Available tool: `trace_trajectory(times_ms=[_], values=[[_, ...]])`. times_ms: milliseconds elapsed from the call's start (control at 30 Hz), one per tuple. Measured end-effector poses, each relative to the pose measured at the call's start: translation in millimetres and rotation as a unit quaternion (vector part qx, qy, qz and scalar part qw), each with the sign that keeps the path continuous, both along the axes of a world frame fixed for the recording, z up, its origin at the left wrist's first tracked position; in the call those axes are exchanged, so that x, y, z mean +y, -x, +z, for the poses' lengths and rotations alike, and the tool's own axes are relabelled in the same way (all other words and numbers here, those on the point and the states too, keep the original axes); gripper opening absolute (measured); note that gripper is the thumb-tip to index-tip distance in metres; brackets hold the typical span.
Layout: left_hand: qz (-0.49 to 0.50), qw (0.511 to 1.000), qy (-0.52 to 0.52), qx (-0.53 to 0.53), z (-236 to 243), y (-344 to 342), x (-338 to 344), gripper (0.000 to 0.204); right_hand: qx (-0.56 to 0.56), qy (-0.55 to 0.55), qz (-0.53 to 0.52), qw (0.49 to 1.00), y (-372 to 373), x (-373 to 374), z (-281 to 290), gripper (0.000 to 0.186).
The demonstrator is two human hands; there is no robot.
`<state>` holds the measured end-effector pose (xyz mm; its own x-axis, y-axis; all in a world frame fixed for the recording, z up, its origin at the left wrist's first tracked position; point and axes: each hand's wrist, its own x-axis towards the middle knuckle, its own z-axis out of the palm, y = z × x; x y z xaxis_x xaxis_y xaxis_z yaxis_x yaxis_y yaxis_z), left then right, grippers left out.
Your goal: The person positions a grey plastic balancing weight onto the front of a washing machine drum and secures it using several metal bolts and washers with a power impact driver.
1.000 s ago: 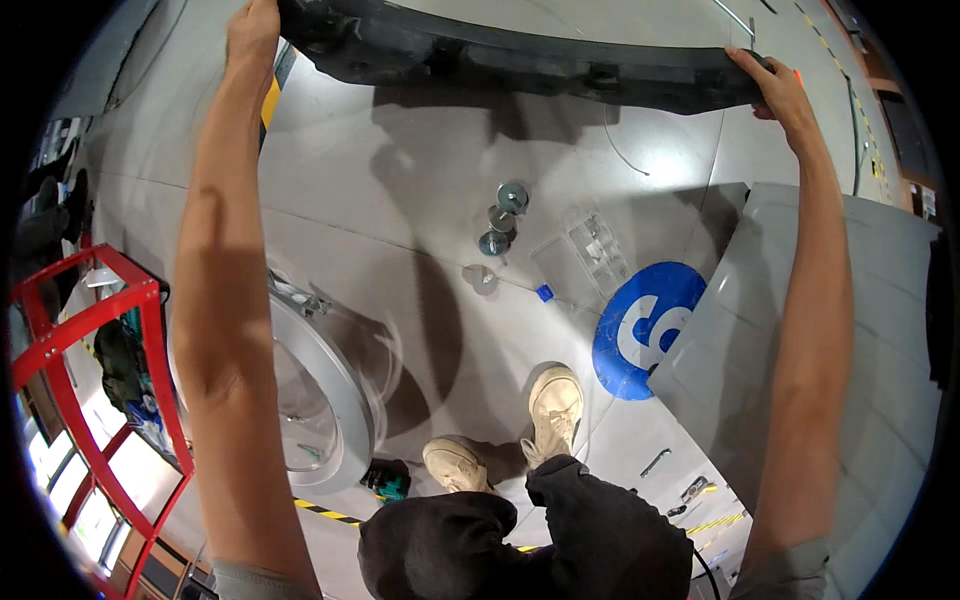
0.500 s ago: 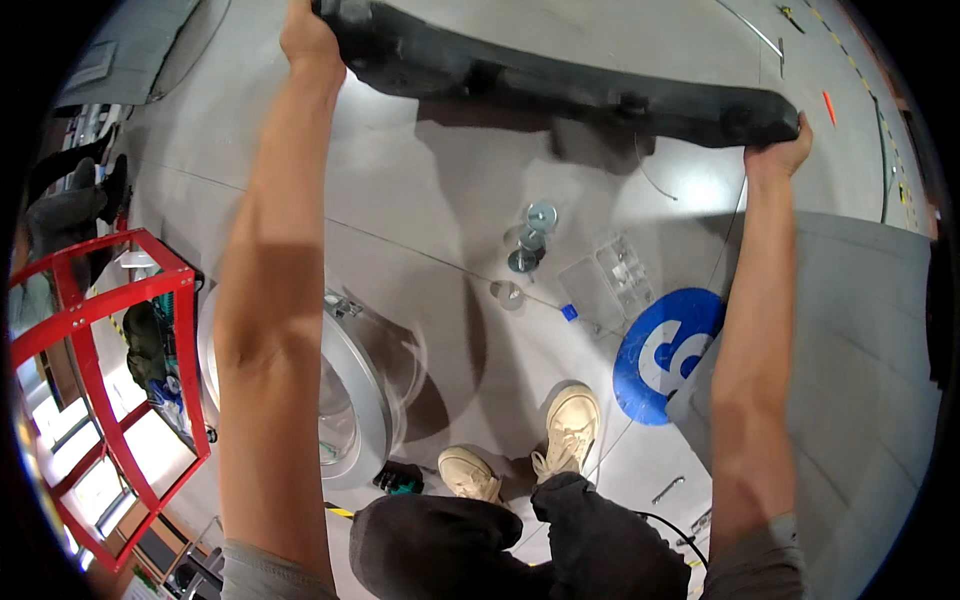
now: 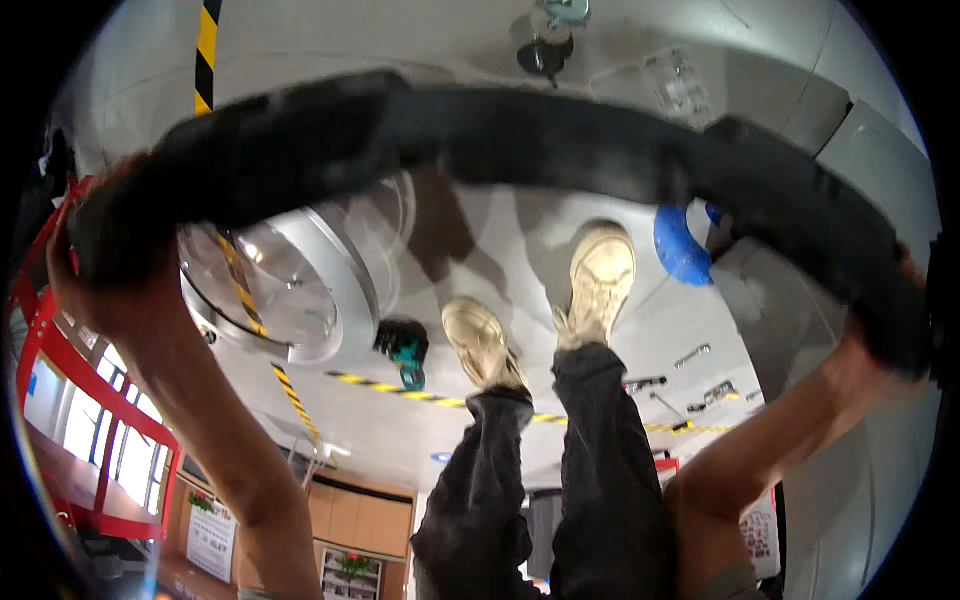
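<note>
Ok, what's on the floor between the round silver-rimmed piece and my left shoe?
In the head view, a teal power tool lies there, its lower end by striped floor tape.

Long bar [image 3: 540, 135], upper half: black. Shoes [image 3: 605, 270], centre: cream. Trousers [image 3: 610, 440], lower centre: dark grey. Power tool [image 3: 407, 350], left of centre: teal and black. Floor tape [image 3: 206, 60], upper left: diagonal stripes (yellow alternating with black). Frame [image 3: 100, 395], far left: red.

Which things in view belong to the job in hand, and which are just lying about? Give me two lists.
In hand:
long black curved part, held near its ends by the left hand and right hand

Apparently just lying about, untouched:
teal-and-black power tool
wrench
clear compartment box
round grey ring
</note>
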<state>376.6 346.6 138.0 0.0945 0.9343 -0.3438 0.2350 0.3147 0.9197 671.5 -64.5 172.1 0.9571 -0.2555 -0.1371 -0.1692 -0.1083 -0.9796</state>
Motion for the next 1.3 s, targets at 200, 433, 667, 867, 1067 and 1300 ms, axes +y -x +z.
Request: trace_trajectory(times_ms=[200, 433, 667, 867, 1067, 1300], values=[[0.068, 0.992, 0.094, 0.04, 169.4, 88.9, -83.5, 0.038, 0.21, -0.066, 0.27, 0.937, 46.1, -18.5, 104.9, 0.04], [0.063, 0.989, 0.134, 0.019, 267.4, 115.3, -61.0, 0.038, 0.207, 0.088, 0.22, 0.949, 75.1, 36.0, 246.5, 0.04], [0.136, 0.982, 0.117, -0.056, 329.7, 123.2, -45.9, 0.042, 0.113, 0.075, 0.237, 0.962, 61.4, 99.1, 347.2, 0.039], [0.164, 0.979, 0.106, -0.062, 365.5, 135.8, -59.9, 0.039, 0.121, 0.034, 0.257, 0.958, 51.8, 109.3, 366.3, 0.04], [0.132, 0.986, 0.099, -0.03, 413.3, 147.0, -68.1, 0.038, 0.135, 0.015, 0.223, 0.965, 87.9, 69.3, 389.3, 0.042], [0.028, 0.991, 0.102, -0.082, 443.1, 146.1, -79.2, 0.037, 0.083, 0.013, 0.125, 0.989, 145.1, -5.4, 431.6, 0.044]])
